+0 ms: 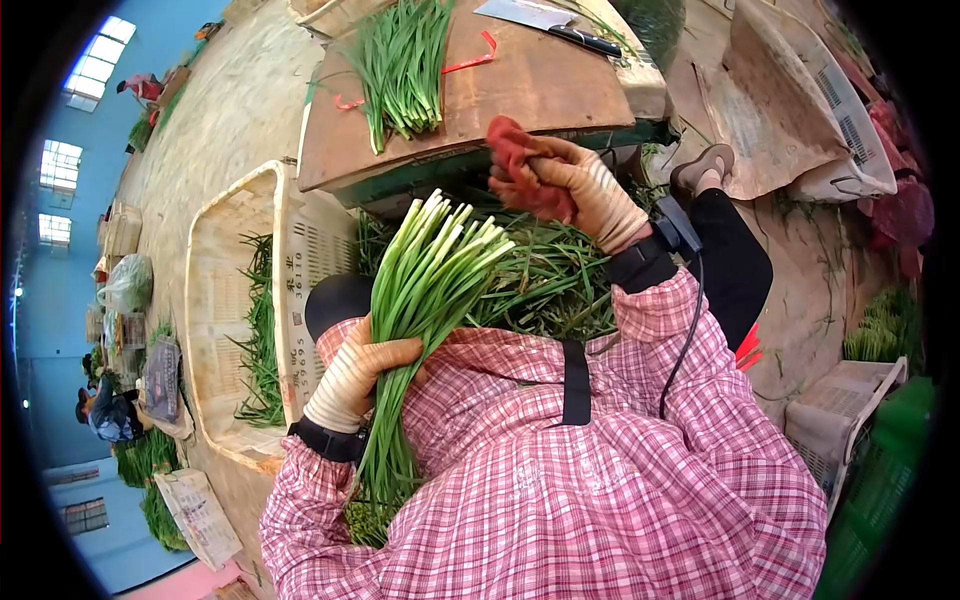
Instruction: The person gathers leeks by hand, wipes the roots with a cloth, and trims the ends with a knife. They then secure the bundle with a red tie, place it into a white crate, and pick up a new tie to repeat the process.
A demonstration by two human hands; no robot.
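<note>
My left hand (372, 368), wrapped at the wrist in pale banding, is closed round a bunch of green stalks (425, 270) with white ends pointing up and away from me. To its right, my right hand (575, 185) grips a crumpled red cloth (520, 165), raised near the board's front edge. Cloth and stalks are apart. On the brown board (540, 95) lies another green bunch (405, 70) across a red ribbon (468, 64). A knife (570, 30) with a black handle rests at the board's far right.
A white plastic crate (240, 430) with some greens stands at the left. Loose green leaves (550, 285) lie below the board. More crates (840, 400) are at the right. A co-worker in blue (110, 412) is at the far left, another person (143, 86) further back.
</note>
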